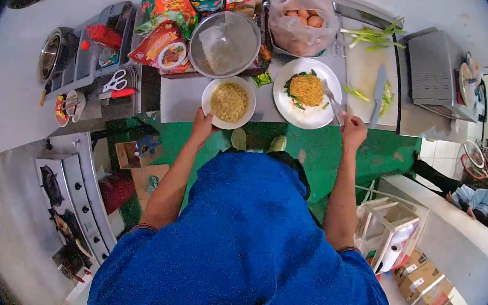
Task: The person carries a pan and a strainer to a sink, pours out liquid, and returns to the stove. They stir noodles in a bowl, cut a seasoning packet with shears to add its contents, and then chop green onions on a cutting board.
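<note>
My left hand (202, 126) grips the near left rim of a white bowl (251, 113) at the front edge of the steel counter. Noodles in broth (229, 102) fill the bowl. To its right is a white plate (282, 107) bearing orange-brown fried noodles (307, 91) with dark green leaves around them. A metal spoon or fork (334, 104) leans on the plate's right side; its head is too small to tell which. My right hand (353, 133) is closed at the end of its handle, just off the plate's lower right rim.
Behind the bowl stand a large metal bowl (197, 57) and seasoning packets (162, 47). A plastic bag of eggs (302, 29) sits behind the plate. Right of it, a knife (378, 95) and spring onions (377, 36) lie on a cutting board (359, 63). Scissors (116, 81) lie left; another person (473, 197) is far right.
</note>
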